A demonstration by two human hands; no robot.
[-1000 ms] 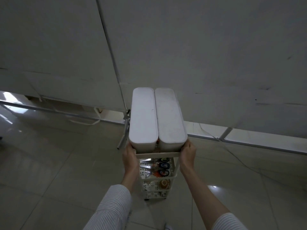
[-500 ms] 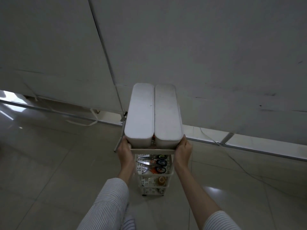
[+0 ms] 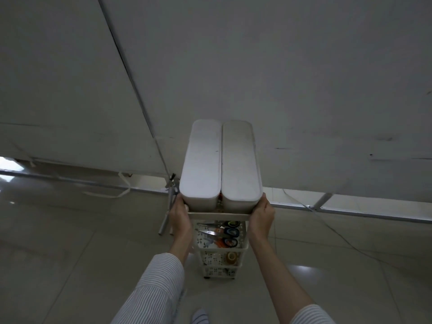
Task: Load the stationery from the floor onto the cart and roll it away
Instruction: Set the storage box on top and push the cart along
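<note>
Head view, looking down at a grey tiled floor [image 3: 58, 253] and a big pale wall panel [image 3: 280, 66] ahead. White three-tier cart [image 3: 221, 253] stands on the floor close to the wall, right in front of the person. Two long white lidded boxes [image 3: 221, 164] lie side by side on the top tier, touching along their length, overhanging the near edge a bit. Left hand [image 3: 180, 218] grips the cart's top rail at the left corner, fingers curled round it, thumb beside the left box. Right hand [image 3: 261, 216] grasps the right corner the same way, fingers wrapped under, thumb up against the right box. Both arms stretched out, striped sleeves [image 3: 154, 291] pushed back. Middle tier holds scissors [image 3: 219, 232] with dark and orange handles. Lower tier has a tape roll [image 3: 232, 257]. Striped sock [image 3: 199, 316] at the bottom edge. Metal folding legs [image 3: 168, 206] lean just left of the cart.
</note>
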